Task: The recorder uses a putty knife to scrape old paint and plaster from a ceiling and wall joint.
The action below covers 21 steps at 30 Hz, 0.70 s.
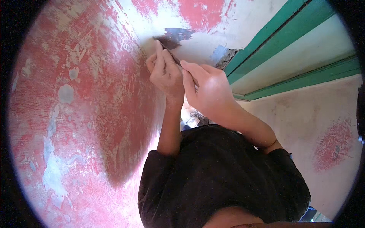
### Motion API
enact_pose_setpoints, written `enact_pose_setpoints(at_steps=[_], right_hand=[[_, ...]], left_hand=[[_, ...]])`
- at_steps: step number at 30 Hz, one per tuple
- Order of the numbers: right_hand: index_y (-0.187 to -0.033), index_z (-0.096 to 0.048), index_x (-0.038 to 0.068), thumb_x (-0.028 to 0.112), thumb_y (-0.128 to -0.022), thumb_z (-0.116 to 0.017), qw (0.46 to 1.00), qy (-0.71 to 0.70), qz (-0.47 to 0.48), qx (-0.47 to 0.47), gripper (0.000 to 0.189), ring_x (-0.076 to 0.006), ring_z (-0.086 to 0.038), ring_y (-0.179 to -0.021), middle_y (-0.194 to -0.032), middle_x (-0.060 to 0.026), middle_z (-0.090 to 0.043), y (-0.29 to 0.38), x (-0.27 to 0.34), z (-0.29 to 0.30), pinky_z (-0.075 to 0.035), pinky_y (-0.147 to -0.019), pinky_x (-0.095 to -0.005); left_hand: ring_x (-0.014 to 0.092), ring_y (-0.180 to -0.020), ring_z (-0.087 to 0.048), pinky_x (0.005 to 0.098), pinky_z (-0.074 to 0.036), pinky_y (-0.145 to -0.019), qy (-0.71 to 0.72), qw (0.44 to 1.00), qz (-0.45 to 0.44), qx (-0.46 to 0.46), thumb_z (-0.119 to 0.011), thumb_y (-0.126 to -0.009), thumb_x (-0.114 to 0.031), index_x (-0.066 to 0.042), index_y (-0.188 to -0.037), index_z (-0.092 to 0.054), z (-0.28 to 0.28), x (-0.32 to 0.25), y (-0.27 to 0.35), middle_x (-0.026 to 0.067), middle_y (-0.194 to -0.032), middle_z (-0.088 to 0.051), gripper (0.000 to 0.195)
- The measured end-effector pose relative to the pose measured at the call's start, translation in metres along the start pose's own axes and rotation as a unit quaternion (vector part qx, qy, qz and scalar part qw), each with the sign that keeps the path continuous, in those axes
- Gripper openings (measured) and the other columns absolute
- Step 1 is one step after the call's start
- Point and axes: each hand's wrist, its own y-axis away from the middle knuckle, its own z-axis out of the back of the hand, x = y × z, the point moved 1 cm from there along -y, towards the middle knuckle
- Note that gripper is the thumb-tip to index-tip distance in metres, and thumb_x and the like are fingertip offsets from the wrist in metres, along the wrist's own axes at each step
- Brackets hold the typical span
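Both hands are on a thin, dark, flat-edged piece (173, 57), likely a scraper blade, held against the wall near a corner. My left hand (168, 72) pinches its far part, with the index finger stretched along it. At the near end, my right hand (209, 85) grips it between thumb and fingers. Just beyond the fingertips is a dark grey, ragged-edged patch (174, 37) on the whitish wall (196, 52). The fingers hide much of the piece, so its full shape cannot be made out.
A wall with worn red paint (119, 94) and pale blotches runs along my left. To the right stands a green-painted frame (265, 42), with broken plaster (226, 58) at its edge. A pale wall (288, 114) bears a red patch (333, 145). Blurred debris (196, 118) lies below.
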Motion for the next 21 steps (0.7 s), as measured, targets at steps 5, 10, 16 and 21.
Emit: enact_pose_setpoints(at_steps=[5,10,16,21], right_hand=[[-0.105,-0.068,-0.008,-0.001,-0.088,-0.066,0.999,0.01,-0.045,0.012,0.019,-0.0313,-0.066,-0.06,-0.073,-0.0206,-0.066,0.002,0.002,0.01,-0.052,-0.056,-0.0362],[-0.105,-0.069,-0.007,-0.002,-0.088,-0.066,1.0,0.005,-0.009,0.001,0.018,-0.0297,-0.066,-0.06,-0.073,-0.0197,-0.066,0.003,0.005,0.01,-0.052,-0.055,-0.0354],[-0.104,-0.069,-0.006,-0.001,-0.088,-0.066,1.0,0.002,-0.026,0.011,0.018,-0.0296,-0.066,-0.061,-0.075,-0.0197,-0.067,-0.003,0.001,0.0,-0.053,-0.057,-0.0352],[-0.104,-0.069,-0.007,-0.001,-0.088,-0.066,0.999,0.0,-0.045,0.003,0.018,-0.0294,-0.068,-0.063,-0.077,-0.0201,-0.068,0.006,0.004,0.017,-0.053,-0.058,-0.0338]], left_hand=[[0.021,-0.093,-0.059,0.0316,-0.05,-0.076,0.026,0.998,-0.05,0.026,-0.059,-0.097,-0.005,0.004,-0.13,-0.064,-0.006,-0.003,0.005,0.0142,-0.088,-0.068,0.035],[0.022,-0.094,-0.059,0.0315,-0.05,-0.078,-0.011,0.999,-0.049,0.017,-0.06,-0.096,-0.005,0.003,-0.131,-0.063,-0.001,-0.001,0.0,0.0147,-0.088,-0.068,0.036],[0.023,-0.094,-0.059,0.0328,-0.051,-0.077,-0.002,1.0,0.008,-0.022,-0.061,-0.096,-0.004,0.004,-0.131,-0.063,-0.007,0.004,-0.006,0.0172,-0.088,-0.068,0.036],[0.023,-0.094,-0.059,0.0331,-0.051,-0.077,-0.002,0.998,-0.054,0.013,-0.06,-0.096,-0.005,0.004,-0.131,-0.062,-0.007,0.004,0.004,0.0172,-0.092,-0.07,0.036]])
